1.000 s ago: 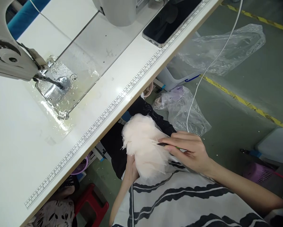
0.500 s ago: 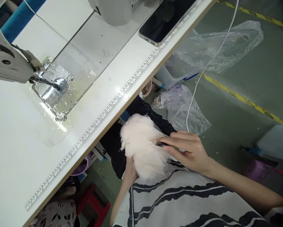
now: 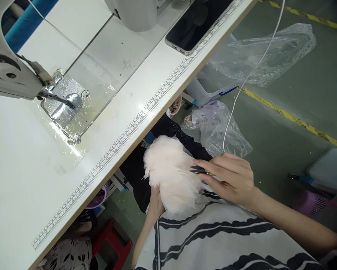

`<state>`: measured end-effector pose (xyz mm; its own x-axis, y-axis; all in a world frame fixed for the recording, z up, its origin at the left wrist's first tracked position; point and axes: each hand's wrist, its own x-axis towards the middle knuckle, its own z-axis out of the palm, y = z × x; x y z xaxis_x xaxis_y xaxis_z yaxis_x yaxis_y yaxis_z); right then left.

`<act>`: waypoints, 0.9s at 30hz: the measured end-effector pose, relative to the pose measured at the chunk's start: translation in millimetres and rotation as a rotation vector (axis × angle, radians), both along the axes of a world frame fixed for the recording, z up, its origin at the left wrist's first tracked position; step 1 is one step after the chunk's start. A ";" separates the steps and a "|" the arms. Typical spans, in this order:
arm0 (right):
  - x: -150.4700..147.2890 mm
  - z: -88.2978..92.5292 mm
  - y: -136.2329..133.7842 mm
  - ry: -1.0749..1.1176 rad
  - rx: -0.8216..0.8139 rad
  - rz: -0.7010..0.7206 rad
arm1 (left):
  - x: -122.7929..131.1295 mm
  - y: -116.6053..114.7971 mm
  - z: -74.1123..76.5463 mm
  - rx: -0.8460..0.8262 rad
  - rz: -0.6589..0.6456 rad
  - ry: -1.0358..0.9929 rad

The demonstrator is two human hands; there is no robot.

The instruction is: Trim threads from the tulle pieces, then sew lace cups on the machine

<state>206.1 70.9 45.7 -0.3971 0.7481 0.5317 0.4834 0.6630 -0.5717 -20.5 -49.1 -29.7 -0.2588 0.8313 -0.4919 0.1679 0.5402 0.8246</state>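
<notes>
A fluffy bundle of pale pink tulle point(image 3: 169, 173) sits in my lap, just below the table edge. My left hand point(image 3: 155, 205) holds it from underneath, with most of the fingers hidden by the fabric. My right hand point(image 3: 231, 177) grips small thread snips point(image 3: 198, 170) with a green handle. Their dark blades are slightly apart and touch the right side of the tulle.
A white sewing table point(image 3: 146, 93) with a printed ruler along its edge carries a sewing machine point(image 3: 13, 71) and a dark phone point(image 3: 196, 22). On the floor lie clear plastic bags point(image 3: 258, 56), a white cable point(image 3: 241, 90), a red stool point(image 3: 112, 240) and yellow floor lines.
My right hand shifted slightly right and the snips' blades have parted at the tulle's edge. The tulle and my left hand stayed in place.
</notes>
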 end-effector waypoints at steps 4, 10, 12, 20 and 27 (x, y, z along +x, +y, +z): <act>2.3 0.6 3.2 -0.146 0.236 0.044 | -1.5 -1.1 -0.8 0.019 -0.046 0.009; -1.2 -0.1 6.3 -0.192 0.349 -0.001 | -1.1 1.1 -0.8 0.016 -0.077 0.028; -2.8 -0.6 7.2 -0.187 0.360 -0.010 | -1.6 2.2 -2.6 0.017 -0.072 0.045; -9.9 -0.8 11.8 -0.161 0.360 -0.004 | -2.3 0.5 -8.8 0.054 -0.088 0.083; -13.3 -0.6 15.8 -0.162 0.384 0.014 | 0.1 10.2 3.1 0.094 -0.149 0.053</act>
